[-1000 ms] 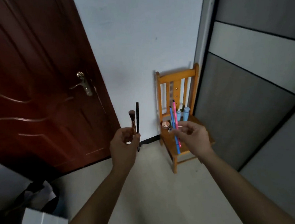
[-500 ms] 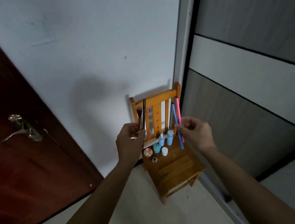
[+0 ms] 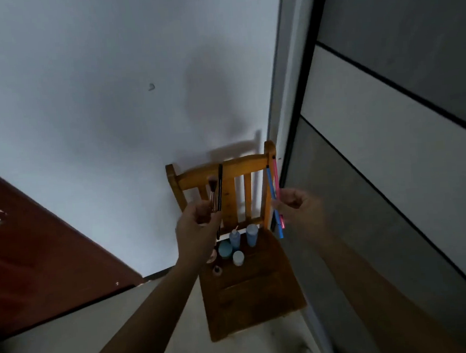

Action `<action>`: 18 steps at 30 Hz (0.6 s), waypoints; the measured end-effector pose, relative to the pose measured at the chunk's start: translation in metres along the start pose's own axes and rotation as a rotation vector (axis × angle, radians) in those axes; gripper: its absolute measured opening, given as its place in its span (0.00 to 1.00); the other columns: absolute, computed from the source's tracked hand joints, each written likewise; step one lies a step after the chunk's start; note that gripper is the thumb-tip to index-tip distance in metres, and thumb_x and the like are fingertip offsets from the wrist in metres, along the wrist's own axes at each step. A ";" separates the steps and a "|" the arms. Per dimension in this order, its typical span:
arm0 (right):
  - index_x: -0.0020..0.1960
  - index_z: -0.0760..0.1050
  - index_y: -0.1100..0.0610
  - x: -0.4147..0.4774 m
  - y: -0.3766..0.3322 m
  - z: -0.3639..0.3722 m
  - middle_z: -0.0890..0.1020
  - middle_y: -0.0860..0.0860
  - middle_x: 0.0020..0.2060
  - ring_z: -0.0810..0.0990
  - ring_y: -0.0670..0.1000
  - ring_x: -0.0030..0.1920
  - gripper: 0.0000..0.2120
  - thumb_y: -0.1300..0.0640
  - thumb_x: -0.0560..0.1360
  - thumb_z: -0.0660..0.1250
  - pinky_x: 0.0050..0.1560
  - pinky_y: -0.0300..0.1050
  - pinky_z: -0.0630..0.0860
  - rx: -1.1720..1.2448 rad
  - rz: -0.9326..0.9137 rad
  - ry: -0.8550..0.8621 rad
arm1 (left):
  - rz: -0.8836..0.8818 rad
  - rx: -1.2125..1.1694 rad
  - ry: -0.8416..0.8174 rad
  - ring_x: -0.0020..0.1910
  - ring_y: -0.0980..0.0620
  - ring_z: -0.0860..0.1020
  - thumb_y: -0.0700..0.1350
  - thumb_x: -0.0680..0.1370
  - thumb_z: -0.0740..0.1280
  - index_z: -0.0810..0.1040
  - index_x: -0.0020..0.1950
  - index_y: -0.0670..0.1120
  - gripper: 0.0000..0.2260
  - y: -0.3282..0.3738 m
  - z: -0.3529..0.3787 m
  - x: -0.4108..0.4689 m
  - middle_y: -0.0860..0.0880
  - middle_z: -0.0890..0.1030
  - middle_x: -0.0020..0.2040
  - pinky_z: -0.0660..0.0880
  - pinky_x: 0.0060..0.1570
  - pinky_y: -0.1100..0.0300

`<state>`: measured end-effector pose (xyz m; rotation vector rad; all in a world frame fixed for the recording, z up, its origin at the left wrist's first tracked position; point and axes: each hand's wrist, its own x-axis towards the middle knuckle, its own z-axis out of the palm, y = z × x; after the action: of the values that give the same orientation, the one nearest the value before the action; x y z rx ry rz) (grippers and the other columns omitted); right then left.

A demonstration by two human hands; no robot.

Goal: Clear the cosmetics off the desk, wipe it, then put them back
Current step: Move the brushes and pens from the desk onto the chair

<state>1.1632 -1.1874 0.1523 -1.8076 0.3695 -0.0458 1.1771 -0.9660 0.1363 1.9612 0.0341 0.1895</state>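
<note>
We see an orange-brown wooden chair [image 3: 242, 166] at centre, pale blue bottles [image 3: 251, 234] on its darker seat. Above them are a rose-gold-handled makeup brush [image 3: 213, 190], black pencil [image 3: 220, 190], blue pencil [image 3: 272, 192] and pink pencil [image 3: 276, 182]. Lower left is a reddish-brown door [image 3: 37, 261]; on the right, grey-and-white wardrobe panels [image 3: 388, 108] lined black.

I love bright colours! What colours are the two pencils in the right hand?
One blue pencil, one pink pencil; see the head view.

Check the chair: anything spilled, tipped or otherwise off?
Nothing stands out. The bottles and jars stand upright at the back of the wooden chair seat, with no spill visible. The left hand holds a brush and black pencil, the right hand a blue pen and a pink pen, all roughly upright.
</note>
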 end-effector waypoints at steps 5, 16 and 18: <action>0.65 0.76 0.59 0.058 0.015 -0.004 0.83 0.52 0.53 0.83 0.51 0.53 0.16 0.58 0.78 0.71 0.48 0.39 0.81 -0.043 0.039 -0.139 | -0.088 0.114 -0.015 0.46 0.59 0.80 0.41 0.76 0.72 0.79 0.53 0.48 0.08 -0.023 0.027 0.016 0.54 0.82 0.47 0.74 0.43 0.70; 0.53 0.79 0.50 0.109 0.192 0.073 0.84 0.49 0.50 0.83 0.49 0.50 0.08 0.57 0.76 0.74 0.47 0.45 0.83 -0.053 0.305 -0.233 | -0.401 0.124 -0.008 0.43 0.65 0.80 0.42 0.76 0.72 0.78 0.52 0.52 0.08 -0.194 0.093 0.010 0.58 0.81 0.44 0.76 0.41 0.64; 0.52 0.79 0.49 0.114 0.233 0.086 0.84 0.49 0.49 0.84 0.49 0.50 0.08 0.56 0.75 0.75 0.48 0.47 0.83 -0.066 0.344 -0.231 | -0.508 0.083 0.000 0.46 0.59 0.81 0.42 0.76 0.72 0.78 0.54 0.50 0.08 -0.231 0.108 0.004 0.55 0.83 0.46 0.79 0.47 0.58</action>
<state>1.2381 -1.1891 -0.1105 -1.7687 0.5152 0.4164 1.2122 -0.9744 -0.1161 1.9686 0.5407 -0.1482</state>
